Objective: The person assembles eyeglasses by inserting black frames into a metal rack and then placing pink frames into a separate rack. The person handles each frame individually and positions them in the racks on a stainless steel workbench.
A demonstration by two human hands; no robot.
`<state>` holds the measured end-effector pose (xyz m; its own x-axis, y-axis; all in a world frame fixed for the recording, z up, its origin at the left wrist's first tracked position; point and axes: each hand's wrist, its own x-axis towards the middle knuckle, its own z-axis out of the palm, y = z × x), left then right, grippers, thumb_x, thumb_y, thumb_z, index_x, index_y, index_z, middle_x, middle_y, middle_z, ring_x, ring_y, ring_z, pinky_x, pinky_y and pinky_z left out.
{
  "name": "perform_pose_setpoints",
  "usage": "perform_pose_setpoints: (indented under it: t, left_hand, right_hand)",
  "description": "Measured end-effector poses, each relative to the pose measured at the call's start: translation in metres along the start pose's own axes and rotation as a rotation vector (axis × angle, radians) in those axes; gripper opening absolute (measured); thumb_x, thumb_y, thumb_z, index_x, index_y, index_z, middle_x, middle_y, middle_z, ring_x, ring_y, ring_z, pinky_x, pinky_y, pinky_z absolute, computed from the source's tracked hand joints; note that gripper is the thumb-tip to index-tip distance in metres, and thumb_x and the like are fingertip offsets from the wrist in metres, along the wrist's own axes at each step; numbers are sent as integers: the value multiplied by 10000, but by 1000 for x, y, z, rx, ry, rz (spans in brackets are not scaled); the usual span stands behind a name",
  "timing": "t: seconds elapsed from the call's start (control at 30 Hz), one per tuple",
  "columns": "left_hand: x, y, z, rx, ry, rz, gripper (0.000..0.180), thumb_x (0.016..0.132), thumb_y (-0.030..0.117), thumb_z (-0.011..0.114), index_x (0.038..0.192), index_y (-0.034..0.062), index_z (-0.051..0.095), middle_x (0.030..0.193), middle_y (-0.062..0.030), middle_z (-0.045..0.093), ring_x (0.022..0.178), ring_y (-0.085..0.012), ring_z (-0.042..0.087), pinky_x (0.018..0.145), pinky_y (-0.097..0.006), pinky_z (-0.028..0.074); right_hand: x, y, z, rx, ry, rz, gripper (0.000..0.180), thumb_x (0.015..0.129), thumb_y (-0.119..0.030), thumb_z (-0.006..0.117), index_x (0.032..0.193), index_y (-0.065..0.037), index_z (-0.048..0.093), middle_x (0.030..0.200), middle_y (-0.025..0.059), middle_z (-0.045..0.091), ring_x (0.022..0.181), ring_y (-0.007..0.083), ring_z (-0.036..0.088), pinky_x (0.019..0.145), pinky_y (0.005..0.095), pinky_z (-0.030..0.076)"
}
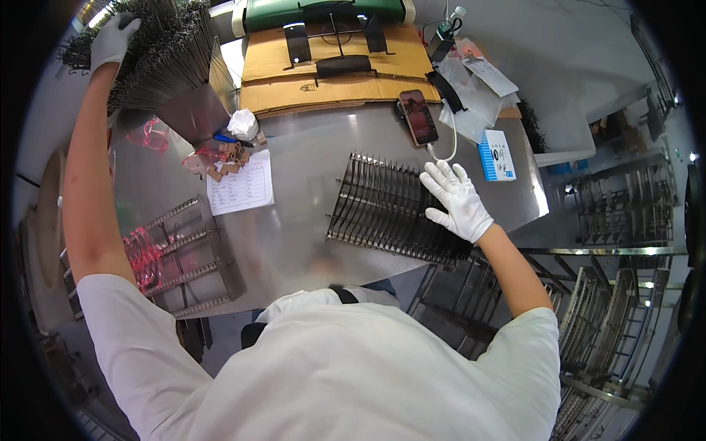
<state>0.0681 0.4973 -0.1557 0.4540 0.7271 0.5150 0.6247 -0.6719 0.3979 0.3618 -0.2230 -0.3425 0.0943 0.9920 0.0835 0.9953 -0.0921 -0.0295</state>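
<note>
At upper left, the left hand (113,41) is at the wires (163,87), seemingly a picking step; I cannot tell its grip. Right of centre, the right hand (460,203) spreads loose, unclenched fingers over the rack (375,204). Next likely calls for separating wires.

Your left arm (92,184) reaches far up and forward along the left side, nearly straight, the forearm bare below a pale short sleeve (140,334). Your left hand (110,42) wears a white glove, greyish toward the fingertips; how tightly it closes is hard to see. Your right forearm (512,273) angles inward and forward, and your white-gloved right hand (457,202) lies flat, back upward, fingers (445,173) extended and slightly spread, thumb (437,217) pointing left.
</note>
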Motion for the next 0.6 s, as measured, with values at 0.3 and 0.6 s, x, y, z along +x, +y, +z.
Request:
perform_pose_setpoints:
  t: [0.3,0.6]
  left_hand:
    - [6,-31,-10,-254,-159,-147,354,975,315,704,1197,40,732,849,15,694,656,-84,613,627,-249,509]
    - [13,-12,-76,445,338,-206,590,948,607,519,1200,120,736,1126,-177,754,1061,-338,724,919,-432,537]
  right_hand:
    - [89,-26,-13,98,80,-255,706,859,-389,741,1457,-86,523,1530,161,488,1414,405,428,1182,571,302]
    - [137,-32,27,161,24,-355,658,999,-508,570,1511,-103,488,1581,160,457,1451,392,435,1206,489,342]
